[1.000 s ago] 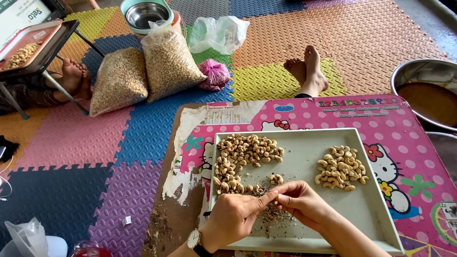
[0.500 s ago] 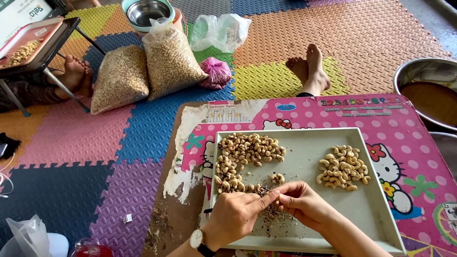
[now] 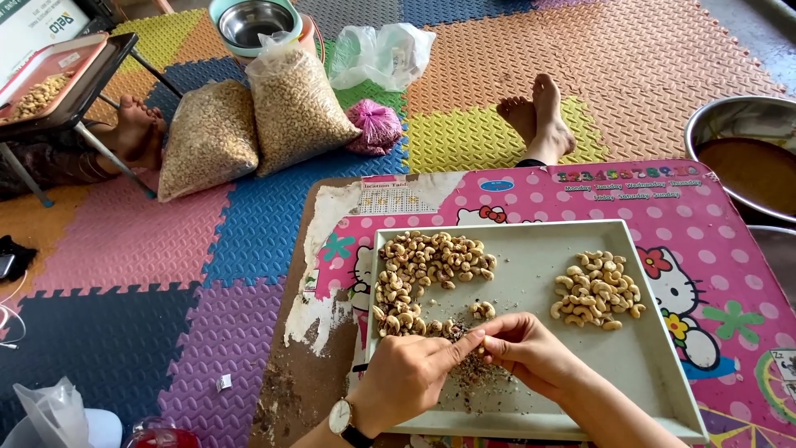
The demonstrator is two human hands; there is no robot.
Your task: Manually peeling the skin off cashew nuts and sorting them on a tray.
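Note:
A pale rectangular tray point(image 3: 655, 390) lies on a pink patterned low table point(image 3: 730, 274). One big heap of cashew nuts point(image 3: 427, 265) covers the tray's left part, and a smaller heap of cashews point(image 3: 599, 289) sits on its right. My left hand point(image 3: 410, 372), with a wristwatch, and my right hand point(image 3: 531, 353) meet fingertip to fingertip over the tray's front middle, pinching one small cashew between them. Dark husk crumbs point(image 3: 474, 373) lie under the fingers. A few loose nuts point(image 3: 482, 310) rest just beyond the hands.
Two full clear bags of nuts point(image 3: 257, 124) lean on the foam floor mats at the back left. A metal bowl point(image 3: 750, 158) of brown husks stands at right. My bare feet point(image 3: 539, 120) stretch beyond the table. Another person's feet point(image 3: 137, 133) sit under a stand with a tray point(image 3: 50, 79).
Both hands stay pressed together over the tray's front; only the fingers shift slightly around the nut. The heaps look the same.

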